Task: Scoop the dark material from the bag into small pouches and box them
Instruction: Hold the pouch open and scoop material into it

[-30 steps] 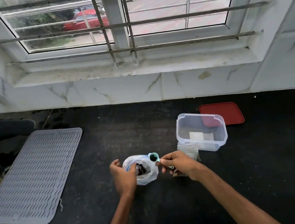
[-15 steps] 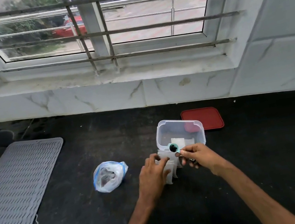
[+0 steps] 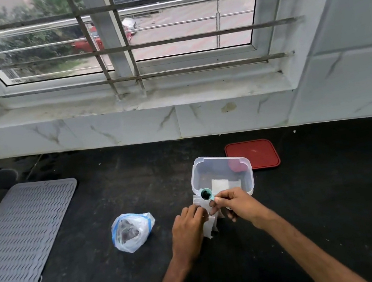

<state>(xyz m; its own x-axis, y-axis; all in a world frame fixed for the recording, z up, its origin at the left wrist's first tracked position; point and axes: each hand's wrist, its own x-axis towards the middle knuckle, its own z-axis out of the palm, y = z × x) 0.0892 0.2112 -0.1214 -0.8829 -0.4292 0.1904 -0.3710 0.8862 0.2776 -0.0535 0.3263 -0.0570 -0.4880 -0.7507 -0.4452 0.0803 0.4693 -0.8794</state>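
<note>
Nearest me, both forearms reached out over the black counter [image 3: 317,217] and met a little right of its middle; the left hand [image 3: 189,227] had its fingers curled onto the left edge of a small white pouch [image 3: 208,226], gripping it; the right hand [image 3: 237,202] pinched the handle of a teal scoop [image 3: 206,194] between thumb and forefinger, its other fingers folded under. The pouch lay between the two hands, its long axis running away from the person toward the box [image 3: 246,162], near end on the counter, far end raised toward the scoop; whether its mouth was parted I could not tell. The scoop's bowl faced up, loaded with dark material, and sat just beyond the pouch's far end; so the tip would have to come back toward the person and downward, I judged, with the right hand doing the turning and the left only steadying. Off to the left, apart from the hands, the bag [image 3: 131,232] slumped open with more dark stuff inside. Just beyond the scoop stood the clear box, lidless, something white lying flat on its floor; behind it to the right lay the red lid [image 3: 254,153]; far left, a grey ribbed mat [image 3: 23,239].
</note>
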